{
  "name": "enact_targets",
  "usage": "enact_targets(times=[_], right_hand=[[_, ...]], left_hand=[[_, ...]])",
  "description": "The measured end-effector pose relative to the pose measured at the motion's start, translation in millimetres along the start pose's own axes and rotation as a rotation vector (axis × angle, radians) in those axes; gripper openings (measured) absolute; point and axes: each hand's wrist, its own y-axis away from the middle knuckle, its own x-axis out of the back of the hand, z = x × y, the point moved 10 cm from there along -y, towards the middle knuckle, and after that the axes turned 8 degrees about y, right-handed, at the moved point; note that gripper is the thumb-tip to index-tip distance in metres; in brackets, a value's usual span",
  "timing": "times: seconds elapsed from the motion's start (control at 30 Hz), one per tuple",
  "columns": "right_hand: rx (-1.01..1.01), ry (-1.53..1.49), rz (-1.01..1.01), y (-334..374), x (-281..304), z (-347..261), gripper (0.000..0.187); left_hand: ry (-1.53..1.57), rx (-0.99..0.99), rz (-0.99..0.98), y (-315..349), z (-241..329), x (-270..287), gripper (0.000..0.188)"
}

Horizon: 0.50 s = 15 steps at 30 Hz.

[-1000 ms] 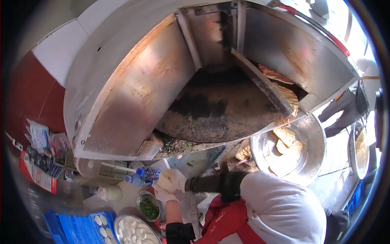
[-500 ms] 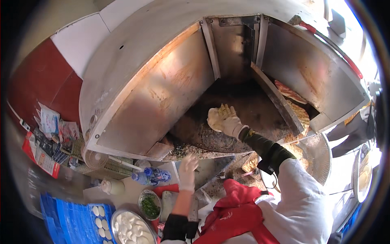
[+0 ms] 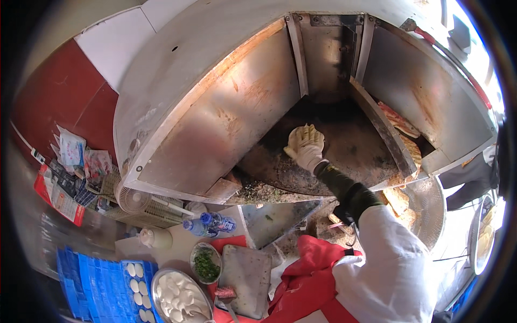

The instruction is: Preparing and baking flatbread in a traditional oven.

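Note:
My right hand [image 3: 308,151], in a pale work glove with yellowish fingers, lies flat with outstretched fingers on a pale round of dough [image 3: 291,141]. The palm and fingers cover most of the dough; its left edge shows. Beneath it is the dark, scorched baking plate [image 3: 344,137] inside a metal-walled oven. A dark green sleeve guard [image 3: 344,191] covers that forearm. My left hand is out of view. Below the oven are a metal tray [image 3: 246,280], a bowl of chopped green herbs [image 3: 206,264] and a red-bristled brush [image 3: 225,292].
A metal bowl of white dough pieces [image 3: 180,296] stands beside a blue tray [image 3: 126,266] of small dough rounds. Two plastic bottles [image 3: 218,222] stand near the oven's front. Baked flatbreads [image 3: 396,200] rest by a perforated metal basin [image 3: 431,215]. A metal divider [image 3: 382,126] edges the plate.
My left hand has left the view, uncovering the tray and brush. My right hand now lies more fully over the dough. The whole view has shifted slightly.

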Motion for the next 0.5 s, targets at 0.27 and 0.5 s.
enact_targets(times=[0.27, 0.5], right_hand=[[0.185, -0.006, -0.026, 36, 29, -28, 0.097], [0.401, -0.217, 0.187, 70, 31, -53, 0.091]], left_hand=[[-0.109, 0.124, -0.078, 10, -17, -7, 0.03], [-0.1, 0.178, -0.134, 14, -24, -8, 0.03]])
